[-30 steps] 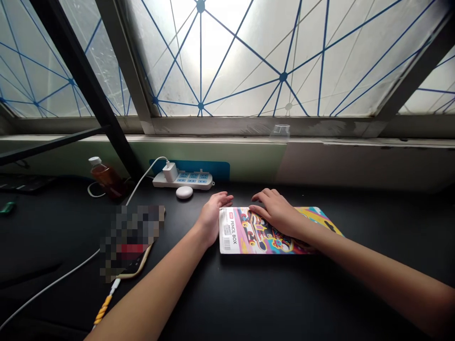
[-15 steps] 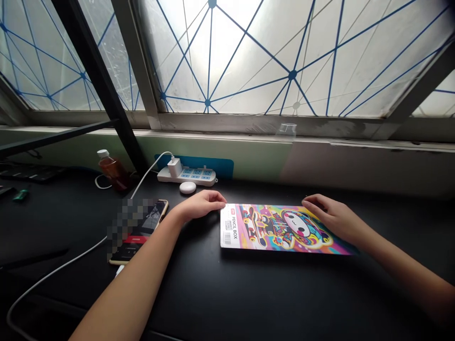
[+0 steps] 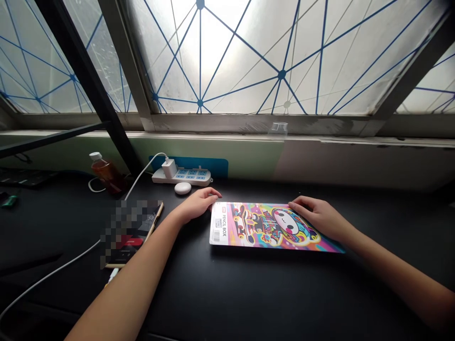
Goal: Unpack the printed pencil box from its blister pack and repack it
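A flat, colourful pencil box [image 3: 268,226] lies lengthwise in front of me, its printed cartoon figure and white "PENCIL BOX" label facing up. Its near edge casts a shadow on the black desk; whether it is slightly raised I cannot tell. My left hand [image 3: 199,204] has its thumb at the box's far left corner, fingers curving past the far edge. At the right part of the far edge, my right hand [image 3: 320,215] grips with the thumb on top. The other right fingers partly hide behind the thumb.
Left of my forearm is a phone [image 3: 142,237], partly pixelated, with a white cable [image 3: 53,272]. Behind stand a power strip [image 3: 194,177] with a charger [image 3: 169,168], a white round case [image 3: 182,188] and a reddish drink bottle [image 3: 108,175]. A black metal post [image 3: 92,90] rises at left.
The whole view has shifted slightly, so everything sits further left. Both hands stay at the box's far edge. My left fingers look a little more spread from the thumb.
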A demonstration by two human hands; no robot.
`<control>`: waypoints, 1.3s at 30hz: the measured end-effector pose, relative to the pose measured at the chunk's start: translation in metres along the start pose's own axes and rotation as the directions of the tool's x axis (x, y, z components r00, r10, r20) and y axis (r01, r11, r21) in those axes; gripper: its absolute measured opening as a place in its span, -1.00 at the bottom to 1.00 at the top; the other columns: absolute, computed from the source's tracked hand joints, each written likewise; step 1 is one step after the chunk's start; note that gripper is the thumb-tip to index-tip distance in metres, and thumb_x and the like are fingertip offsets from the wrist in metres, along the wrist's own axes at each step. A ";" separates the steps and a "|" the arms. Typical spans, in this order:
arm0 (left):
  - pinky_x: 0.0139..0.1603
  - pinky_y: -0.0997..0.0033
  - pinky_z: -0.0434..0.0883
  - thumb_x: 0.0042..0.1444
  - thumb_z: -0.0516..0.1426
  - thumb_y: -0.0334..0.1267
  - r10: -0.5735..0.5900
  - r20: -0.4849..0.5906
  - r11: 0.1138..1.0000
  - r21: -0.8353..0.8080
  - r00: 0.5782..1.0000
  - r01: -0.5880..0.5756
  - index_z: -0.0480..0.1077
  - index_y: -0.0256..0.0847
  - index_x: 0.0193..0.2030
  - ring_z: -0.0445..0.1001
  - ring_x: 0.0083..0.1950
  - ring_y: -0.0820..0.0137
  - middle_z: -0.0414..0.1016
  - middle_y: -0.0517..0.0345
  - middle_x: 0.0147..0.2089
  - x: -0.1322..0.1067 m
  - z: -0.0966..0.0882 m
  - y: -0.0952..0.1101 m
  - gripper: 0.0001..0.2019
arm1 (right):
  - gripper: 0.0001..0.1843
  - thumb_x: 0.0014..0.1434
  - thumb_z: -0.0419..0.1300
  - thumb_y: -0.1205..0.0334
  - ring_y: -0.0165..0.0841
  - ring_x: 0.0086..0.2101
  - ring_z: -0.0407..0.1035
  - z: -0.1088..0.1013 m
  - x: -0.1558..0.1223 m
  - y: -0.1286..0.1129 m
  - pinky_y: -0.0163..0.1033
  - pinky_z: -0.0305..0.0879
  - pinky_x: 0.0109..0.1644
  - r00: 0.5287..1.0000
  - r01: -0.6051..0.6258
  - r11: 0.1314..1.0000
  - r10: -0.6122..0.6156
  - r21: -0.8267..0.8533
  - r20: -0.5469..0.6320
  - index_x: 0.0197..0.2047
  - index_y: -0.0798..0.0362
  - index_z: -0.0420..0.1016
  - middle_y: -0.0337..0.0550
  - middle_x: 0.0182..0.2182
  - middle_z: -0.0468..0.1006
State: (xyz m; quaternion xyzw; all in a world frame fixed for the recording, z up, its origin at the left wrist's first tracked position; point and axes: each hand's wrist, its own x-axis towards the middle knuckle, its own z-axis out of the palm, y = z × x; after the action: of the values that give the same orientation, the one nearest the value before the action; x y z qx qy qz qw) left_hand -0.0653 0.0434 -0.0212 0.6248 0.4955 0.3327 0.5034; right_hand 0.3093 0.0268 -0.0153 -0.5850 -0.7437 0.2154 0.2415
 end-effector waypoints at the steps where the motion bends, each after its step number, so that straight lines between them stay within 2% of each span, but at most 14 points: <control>1: -0.35 0.44 0.28 0.14 0.23 -0.03 0.005 -0.019 1.000 -0.007 1.000 -0.006 0.51 -0.19 -0.17 0.43 -0.36 0.38 0.48 0.22 -0.40 0.000 0.004 0.001 -0.72 | -0.50 0.24 0.11 -0.31 -0.14 -0.30 0.53 0.001 -0.001 -0.001 -0.13 0.39 -0.28 1.000 0.011 1.000 -0.011 0.006 -0.022 -0.30 -0.06 0.58 -0.16 -0.33 0.68; 5: -0.45 0.42 0.29 0.20 0.14 0.13 0.034 -0.097 0.996 -0.080 0.995 -0.042 0.45 -0.19 -0.29 0.43 -0.45 0.35 0.47 0.19 -0.47 -0.004 0.021 0.011 -0.62 | -0.58 0.26 0.15 -0.22 -0.21 -0.40 0.48 0.004 -0.009 -0.007 -0.17 0.34 -0.38 0.959 0.075 0.997 -0.069 0.010 -0.275 -0.28 -0.05 0.56 -0.17 -0.39 0.63; 8: -0.44 0.43 0.29 0.27 0.04 0.20 0.089 -0.229 0.985 -0.127 0.969 -0.120 0.40 -0.15 -0.27 0.39 -0.47 0.38 0.39 0.24 -0.47 -0.009 0.033 0.022 -0.57 | -0.70 0.30 0.16 -0.09 -0.27 -0.46 0.41 0.007 -0.017 -0.012 -0.17 0.31 -0.38 0.836 0.201 0.974 -0.228 -0.107 -0.499 -0.30 -0.07 0.51 -0.20 -0.43 0.56; 11: -0.33 0.45 0.32 0.31 -0.01 0.19 0.143 -0.337 0.964 -0.163 0.931 -0.208 0.42 -0.14 -0.23 0.40 -0.35 0.39 0.39 0.22 -0.34 -0.014 0.038 0.029 -0.57 | -0.81 0.31 0.19 0.04 -0.28 -0.45 0.41 0.009 -0.021 -0.014 -0.15 0.32 -0.34 0.682 0.354 0.907 -0.417 -0.229 -0.600 -0.32 -0.09 0.45 -0.20 -0.43 0.52; 13: -0.24 0.42 0.36 0.31 0.01 0.17 0.138 -0.333 0.951 -0.220 0.933 -0.219 0.44 -0.16 -0.23 0.43 -0.24 0.35 0.42 0.17 -0.25 -0.017 0.038 0.032 -0.57 | -0.85 0.30 0.22 0.09 -0.28 -0.45 0.41 0.009 -0.021 -0.014 -0.15 0.32 -0.35 0.608 0.426 0.860 -0.503 -0.282 -0.614 -0.31 -0.11 0.43 -0.21 -0.44 0.52; 15: -0.19 0.38 0.37 0.28 0.05 0.15 0.101 -0.234 0.951 -0.262 0.967 -0.163 0.45 -0.17 -0.19 0.47 -0.18 0.28 0.46 0.13 -0.19 -0.020 0.034 0.036 -0.59 | -0.87 0.28 0.24 0.08 -0.26 -0.44 0.42 0.008 -0.022 -0.012 -0.12 0.35 -0.35 0.584 0.438 0.840 -0.537 -0.321 -0.609 -0.29 -0.12 0.41 -0.19 -0.44 0.52; 17: -0.18 0.35 0.38 0.25 0.08 0.12 0.056 -0.060 0.970 -0.231 0.997 -0.068 0.46 -0.17 -0.11 0.50 -0.12 0.22 0.51 0.11 -0.14 -0.024 0.025 0.041 -0.62 | -0.83 0.25 0.25 0.01 -0.22 -0.44 0.43 0.006 -0.024 -0.009 -0.08 0.37 -0.35 0.595 0.411 0.847 -0.529 -0.337 -0.605 -0.29 -0.14 0.40 -0.16 -0.43 0.54; 19: -0.13 0.32 0.39 0.24 0.11 0.08 0.018 0.111 0.988 -0.152 0.994 -0.001 0.47 -0.15 -0.02 0.50 -0.02 0.16 0.54 0.09 -0.06 -0.029 0.014 0.046 -0.62 | -0.77 0.23 0.24 -0.10 -0.17 -0.43 0.44 0.004 -0.026 -0.006 -0.03 0.39 -0.36 0.636 0.368 0.869 -0.496 -0.332 -0.592 -0.30 -0.16 0.40 -0.12 -0.42 0.56; 22: -0.02 0.27 0.41 0.19 0.16 0.01 -0.027 0.280 0.994 -0.090 0.960 0.055 0.43 -0.06 0.15 0.50 0.10 0.11 0.54 0.10 0.09 -0.036 -0.003 0.053 -0.58 | -0.70 0.17 0.25 -0.21 -0.16 -0.46 0.45 0.001 -0.029 -0.001 -0.01 0.40 -0.40 0.678 0.336 0.879 -0.474 -0.338 -0.561 -0.32 -0.19 0.41 -0.11 -0.43 0.57; 26: 0.15 0.20 0.39 0.14 0.22 -0.11 0.004 0.424 0.987 -0.149 0.906 0.065 0.30 0.01 0.33 0.48 0.19 0.10 0.49 0.09 0.22 -0.042 -0.016 0.058 -0.41 | -0.73 0.12 0.32 -0.16 -0.18 -0.50 0.47 -0.003 -0.033 -0.002 -0.01 0.45 -0.36 0.699 0.408 0.838 -0.542 -0.361 -0.467 -0.36 -0.20 0.45 -0.18 -0.49 0.58; 30: 0.30 0.17 0.30 0.11 0.26 -0.19 0.105 0.410 0.988 -0.143 0.906 -0.050 0.31 0.00 0.33 0.27 0.41 0.09 0.37 0.05 0.36 -0.041 -0.020 0.056 -0.39 | -0.74 0.14 0.35 -0.06 -0.22 -0.54 0.47 -0.009 -0.036 -0.015 -0.07 0.41 -0.42 0.732 0.489 0.792 -0.600 -0.364 -0.323 -0.45 -0.17 0.44 -0.18 -0.54 0.59; 33: 0.31 0.18 0.30 0.04 0.31 -0.24 0.166 0.367 0.986 -0.052 0.915 -0.158 0.31 0.04 0.33 0.16 0.47 0.09 0.26 0.05 0.44 -0.037 -0.017 0.049 -0.33 | -0.65 0.11 0.34 -0.19 -0.28 -0.60 0.41 -0.014 -0.033 -0.024 -0.14 0.34 -0.46 0.798 0.474 0.809 -0.561 -0.347 -0.221 -0.45 -0.13 0.43 -0.21 -0.59 0.54; 36: 0.10 0.26 0.44 -0.07 0.35 -0.30 0.106 0.366 0.984 0.095 0.924 -0.150 0.19 0.05 0.43 0.41 0.29 0.06 0.21 -0.02 0.46 -0.035 -0.010 0.043 -0.12 | -0.49 0.04 0.31 -0.36 -0.26 -0.56 0.44 -0.013 -0.027 -0.026 -0.16 0.35 -0.45 0.910 0.382 0.895 -0.408 -0.229 -0.078 -0.24 -0.09 0.45 -0.19 -0.49 0.58; 39: -0.12 0.28 0.51 -0.15 0.35 -0.33 0.003 0.365 0.957 0.269 0.931 -0.108 0.06 0.11 0.50 0.55 0.04 0.09 0.15 -0.09 0.47 -0.035 0.000 0.040 0.03 | -0.33 0.03 0.32 -0.35 -0.23 -0.46 0.50 -0.009 -0.020 -0.022 -0.15 0.42 -0.38 0.965 0.263 0.950 -0.254 -0.168 0.070 0.04 -0.09 0.36 -0.16 -0.30 0.63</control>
State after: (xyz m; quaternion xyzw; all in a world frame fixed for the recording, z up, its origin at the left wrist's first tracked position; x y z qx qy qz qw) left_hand -0.0644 0.0099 0.0199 0.7550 0.4193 0.1518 0.4808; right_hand 0.3022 0.0025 0.0027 -0.4963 -0.8355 0.1291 0.1974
